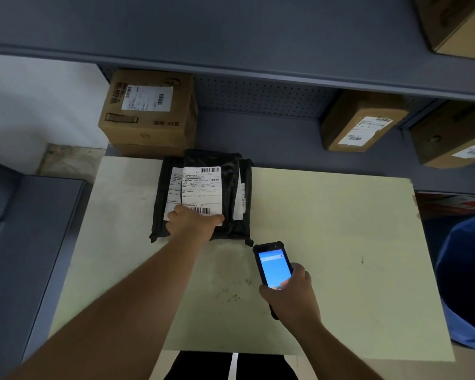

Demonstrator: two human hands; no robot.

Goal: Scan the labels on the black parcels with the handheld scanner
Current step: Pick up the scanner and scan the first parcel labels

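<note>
Fingers (176, 215) press crinkled black parcels (231, 187); right hand (291, 294) grips slab-shaped scanner (272, 266).

The black parcels (203, 196) lie in an overlapping stack at the far edge of the pale table, glossy plastic bags, crumpled and flat; there seem to be three, though the overlap makes the count uncertain; the top one bears a white label (201, 190) with a barcode at its upper and lower ends; the handheld scanner (272, 266), black-cased with a lit blue screen, is tilted toward the stack, just beside its near right corner.
</note>
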